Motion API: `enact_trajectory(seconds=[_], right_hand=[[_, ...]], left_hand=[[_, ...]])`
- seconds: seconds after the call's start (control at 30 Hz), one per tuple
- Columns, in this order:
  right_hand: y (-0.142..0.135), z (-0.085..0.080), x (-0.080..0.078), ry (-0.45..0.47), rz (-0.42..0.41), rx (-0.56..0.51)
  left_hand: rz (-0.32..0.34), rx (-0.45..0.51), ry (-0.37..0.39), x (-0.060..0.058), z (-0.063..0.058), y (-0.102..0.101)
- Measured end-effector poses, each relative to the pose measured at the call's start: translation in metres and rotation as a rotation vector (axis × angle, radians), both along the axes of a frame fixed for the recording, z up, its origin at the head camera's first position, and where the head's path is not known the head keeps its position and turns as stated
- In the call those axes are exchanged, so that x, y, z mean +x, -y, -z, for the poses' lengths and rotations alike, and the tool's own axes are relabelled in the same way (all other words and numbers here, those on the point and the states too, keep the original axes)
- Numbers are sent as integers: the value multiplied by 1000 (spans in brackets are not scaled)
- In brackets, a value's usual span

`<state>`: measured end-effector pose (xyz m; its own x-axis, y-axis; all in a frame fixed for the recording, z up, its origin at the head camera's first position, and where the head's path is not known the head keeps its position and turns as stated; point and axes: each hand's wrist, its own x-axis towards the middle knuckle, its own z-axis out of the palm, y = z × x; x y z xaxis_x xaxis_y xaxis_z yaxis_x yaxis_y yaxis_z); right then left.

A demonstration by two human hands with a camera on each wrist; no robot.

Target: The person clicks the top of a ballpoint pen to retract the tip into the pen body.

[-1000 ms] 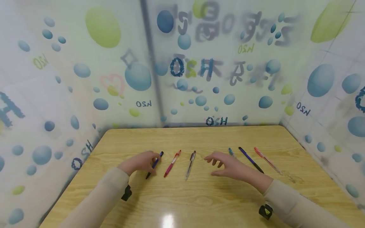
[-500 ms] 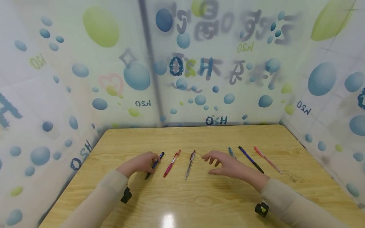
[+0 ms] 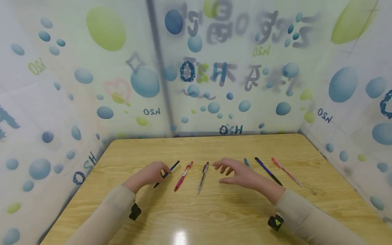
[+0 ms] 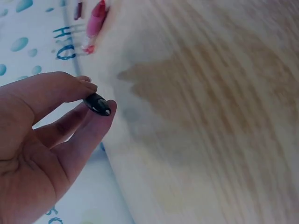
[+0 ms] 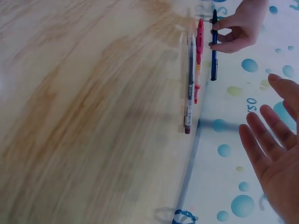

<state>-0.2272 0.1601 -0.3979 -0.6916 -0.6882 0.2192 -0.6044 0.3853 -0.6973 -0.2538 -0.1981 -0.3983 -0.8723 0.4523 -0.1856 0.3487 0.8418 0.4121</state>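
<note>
A dark blue pen (image 3: 175, 165) is pinched between the thumb and fingers of my left hand (image 3: 149, 177). In the left wrist view its black end (image 4: 97, 104) pokes out between the fingertips, and the right wrist view shows the pen lifted above the table. Just right of it lie a red-pink pen (image 3: 183, 176) and a clear pen (image 3: 202, 178) with a dark red top. My right hand (image 3: 237, 173) hovers right of the clear pen, fingers spread and relaxed, holding nothing. Behind it a teal pen (image 3: 247, 163) is partly hidden.
On the right side of the wooden table (image 3: 196, 148) lie a blue pen with a black end (image 3: 268, 171) and a pink-red pen (image 3: 286, 171). Patterned curtain-like walls (image 3: 196, 102) enclose the table at the back and both sides.
The dark blue pen has come up off the table in my left hand and tilted flatter. My right hand has drifted left, closer to the clear pen.
</note>
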Motion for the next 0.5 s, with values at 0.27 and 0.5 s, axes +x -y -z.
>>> enact_trajectory(seconds=[0.27, 0.5], right_hand=[[3, -7, -2, -29, 14, -58], [9, -13, -4, -63, 41, -100]], left_hand=[[-5, 142, -54, 3, -13, -8], [24, 235, -69, 10, -23, -21]])
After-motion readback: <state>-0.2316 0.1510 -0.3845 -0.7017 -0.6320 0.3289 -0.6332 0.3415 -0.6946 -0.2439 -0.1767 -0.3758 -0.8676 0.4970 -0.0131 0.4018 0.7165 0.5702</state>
